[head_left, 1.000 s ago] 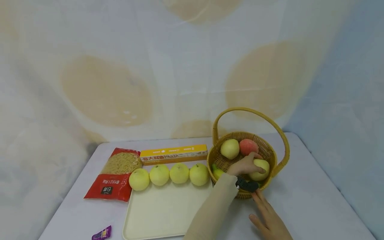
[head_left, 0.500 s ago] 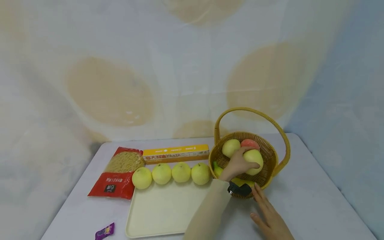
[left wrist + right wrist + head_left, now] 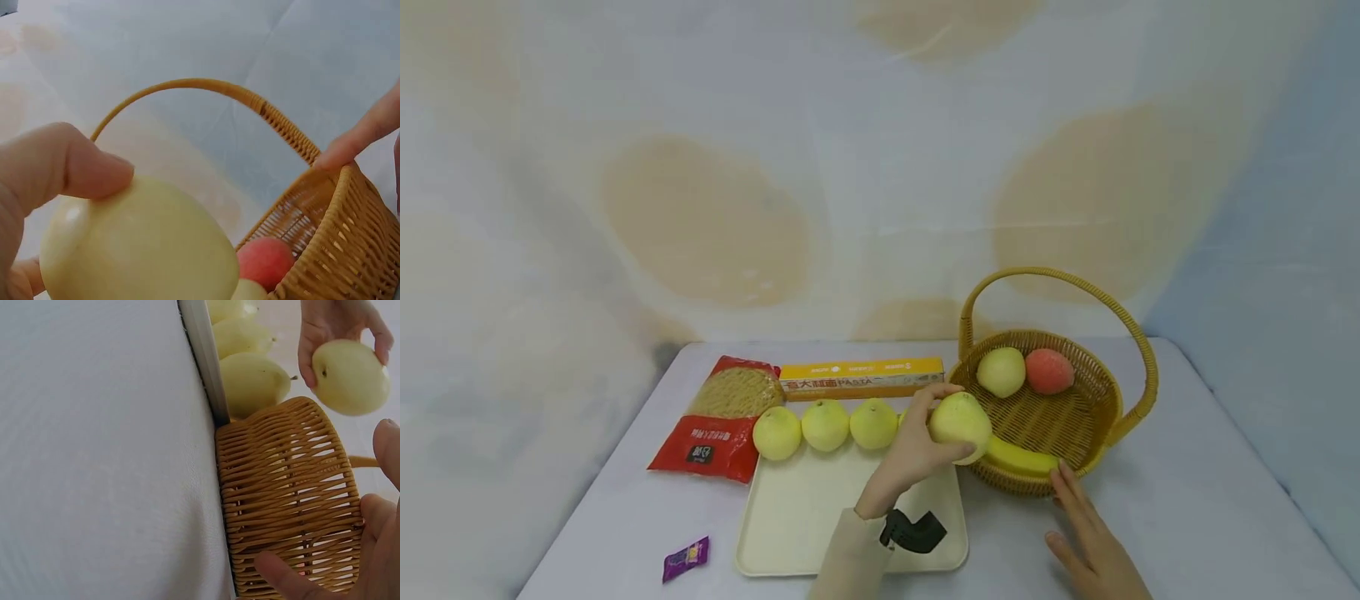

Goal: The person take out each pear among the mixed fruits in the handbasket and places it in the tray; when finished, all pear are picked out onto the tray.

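Note:
My left hand point(image 3: 913, 450) grips a pale yellow-green pear point(image 3: 964, 423) over the left rim of the wicker basket point(image 3: 1011, 483). Thumb and fingers lie on opposite sides of the fruit in the right wrist view. My right hand point(image 3: 1097, 533) is at the basket's near side, straight fingertips touching the rim and woven wall, thumb held apart. Inside the basket sit another pear point(image 3: 1002, 372), a red fruit point(image 3: 1049, 371) and a banana point(image 3: 1022, 458) along the near wall. Several pears point(image 3: 825, 425) stand in a row on the far edge of the cream tray point(image 3: 805, 542), one mostly hidden behind my left hand.
The basket's tall arched handle point(image 3: 1060, 277) rises over it. Behind the pears lies a long yellow pasta box point(image 3: 861, 379). A red bag of pasta point(image 3: 722, 417) is left of the tray, with a small purple packet point(image 3: 685, 558) nearer the front.
My left hand has lifted the pear from the basket's right side and carried it left, over the left rim. My right hand stays at the near rim. The view has turned slightly right-to-left.

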`<move>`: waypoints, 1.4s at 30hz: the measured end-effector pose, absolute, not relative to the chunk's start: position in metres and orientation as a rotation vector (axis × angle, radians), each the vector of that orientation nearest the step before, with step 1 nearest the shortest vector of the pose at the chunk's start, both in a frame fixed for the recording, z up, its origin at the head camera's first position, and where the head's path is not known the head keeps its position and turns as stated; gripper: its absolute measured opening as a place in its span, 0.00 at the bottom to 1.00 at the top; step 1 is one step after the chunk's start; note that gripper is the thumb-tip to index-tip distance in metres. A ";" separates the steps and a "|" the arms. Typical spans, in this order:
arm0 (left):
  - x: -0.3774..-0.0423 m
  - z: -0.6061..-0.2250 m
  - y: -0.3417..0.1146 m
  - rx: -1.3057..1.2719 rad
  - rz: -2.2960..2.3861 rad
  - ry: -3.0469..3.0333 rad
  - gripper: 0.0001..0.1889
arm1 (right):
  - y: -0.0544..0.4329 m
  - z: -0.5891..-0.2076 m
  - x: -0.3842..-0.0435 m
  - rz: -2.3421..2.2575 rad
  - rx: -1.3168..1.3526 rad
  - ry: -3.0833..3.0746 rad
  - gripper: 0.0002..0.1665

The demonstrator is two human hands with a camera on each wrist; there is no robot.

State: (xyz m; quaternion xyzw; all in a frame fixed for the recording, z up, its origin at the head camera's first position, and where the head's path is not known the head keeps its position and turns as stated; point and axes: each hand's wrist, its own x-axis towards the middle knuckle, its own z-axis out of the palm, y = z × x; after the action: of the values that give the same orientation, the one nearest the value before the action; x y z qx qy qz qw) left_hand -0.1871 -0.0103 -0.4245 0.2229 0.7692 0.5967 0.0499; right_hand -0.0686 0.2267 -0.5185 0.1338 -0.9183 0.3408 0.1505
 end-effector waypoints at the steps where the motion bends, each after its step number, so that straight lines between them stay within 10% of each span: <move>1: -0.186 -0.424 -0.013 0.688 1.818 2.344 0.34 | 0.228 -0.518 -0.068 0.981 0.385 -2.629 0.47; 42: -0.175 -0.435 -0.047 0.920 0.808 2.634 0.26 | 0.225 -0.509 -0.066 0.982 0.298 -2.727 0.44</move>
State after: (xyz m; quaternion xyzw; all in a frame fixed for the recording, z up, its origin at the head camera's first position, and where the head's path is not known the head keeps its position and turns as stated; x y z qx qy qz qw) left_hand -0.1754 -0.0471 -0.4346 0.3145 0.9004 0.2764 0.1184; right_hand -0.0661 0.2247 -0.5086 0.1017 -0.9298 0.3349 0.1136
